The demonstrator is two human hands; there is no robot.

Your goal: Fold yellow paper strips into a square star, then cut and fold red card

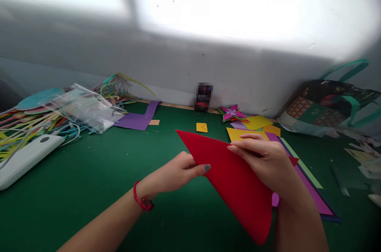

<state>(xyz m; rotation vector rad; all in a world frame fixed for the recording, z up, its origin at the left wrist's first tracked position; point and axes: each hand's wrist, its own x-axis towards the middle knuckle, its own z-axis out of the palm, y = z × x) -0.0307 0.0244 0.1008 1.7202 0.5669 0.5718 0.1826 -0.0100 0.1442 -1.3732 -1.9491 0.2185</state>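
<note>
Red paper (235,188), one sheet: we pinched it, left hand (177,173) at its nine-o'clock edge, right hand (269,160) at twelve.

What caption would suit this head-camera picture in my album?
Left hand and right hand hold a bent red sheet over a green table, a small yellow square lying beyond.

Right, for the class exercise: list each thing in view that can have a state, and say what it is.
Red paper: bent over, held up
Left hand: gripping its left edge
Right hand: pinching its upper edge
Small yellow paper: folded, lying flat
Purple paper: lying flat
Clear plastic bag: crinkled
</note>
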